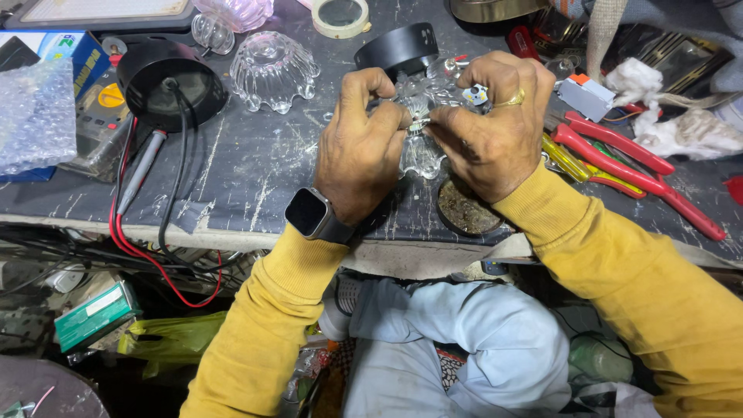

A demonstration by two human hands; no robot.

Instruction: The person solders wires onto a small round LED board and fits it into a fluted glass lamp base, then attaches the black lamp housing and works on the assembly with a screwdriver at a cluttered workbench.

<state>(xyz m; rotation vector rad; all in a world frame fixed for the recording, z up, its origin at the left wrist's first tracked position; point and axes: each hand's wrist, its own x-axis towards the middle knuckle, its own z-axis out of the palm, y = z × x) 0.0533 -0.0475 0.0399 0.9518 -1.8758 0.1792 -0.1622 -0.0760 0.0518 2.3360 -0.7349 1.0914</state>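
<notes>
Fingers (402, 116) of the left hand (360, 147) were pressed together, pinching a tiny metal fitting (419, 124) at the centre of the clear glass shade (422, 151). Right hand (487, 128) met it from the other side, thumb & forefinger pinched on the same spot, ring on one finger. Shade sat between both hands, low over the table (255, 178), near its front edge.

Judgement: shade looked light but brittle & slick, w/ scalloped petals that'd chip; best held by the thick centre hub, not the thin rim. Fitting prob. stiff, small, easy to drop.

Left of the shade: a second clear glass shade (272, 70), then a black round lamp housing (166, 81) w/ black & red leads. Behind the shade: black ring (398, 48). Right of it: red-handled pliers (642, 166). Just in front: a round dark tin (467, 209). Smartwatch (313, 214) on left wrist.
</notes>
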